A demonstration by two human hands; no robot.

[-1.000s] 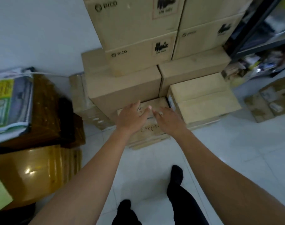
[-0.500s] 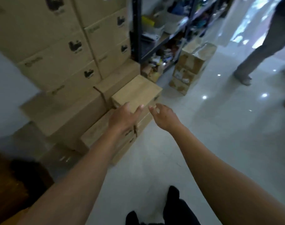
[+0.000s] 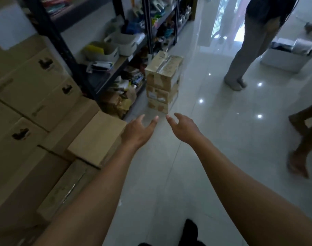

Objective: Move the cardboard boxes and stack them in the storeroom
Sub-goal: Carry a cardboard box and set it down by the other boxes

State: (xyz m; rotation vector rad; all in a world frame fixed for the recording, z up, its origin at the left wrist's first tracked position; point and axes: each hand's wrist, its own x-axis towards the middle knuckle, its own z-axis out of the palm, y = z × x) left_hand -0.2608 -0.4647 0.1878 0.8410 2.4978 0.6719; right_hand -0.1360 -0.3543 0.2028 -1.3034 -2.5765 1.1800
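Observation:
A wall of stacked cardboard boxes (image 3: pixel 36 89) fills the left side. In front of it a small plain box (image 3: pixel 96 139) lies on a flat box on the floor. Ahead, a short stack of taped cardboard boxes (image 3: pixel 163 82) stands by the shelf. My left hand (image 3: pixel 139 130) hovers just right of the small box, fingers loosely spread, holding nothing. My right hand (image 3: pixel 182 126) hangs beside it over bare floor, fingers relaxed and empty. Both hands are well short of the taped stack.
A dark metal shelf (image 3: pixel 126 57) with baskets and clutter runs along the left behind the taped stack. One person stands (image 3: pixel 244 55) at the far right, another person's legs (image 3: pixel 304 135) are at the right edge. A white bin (image 3: pixel 286 57) sits far right. Glossy tiled floor (image 3: pixel 213 139) lies ahead.
My view has swung right from the box wall toward the room. Both hands have left the low floor box and now hang in the air, empty.

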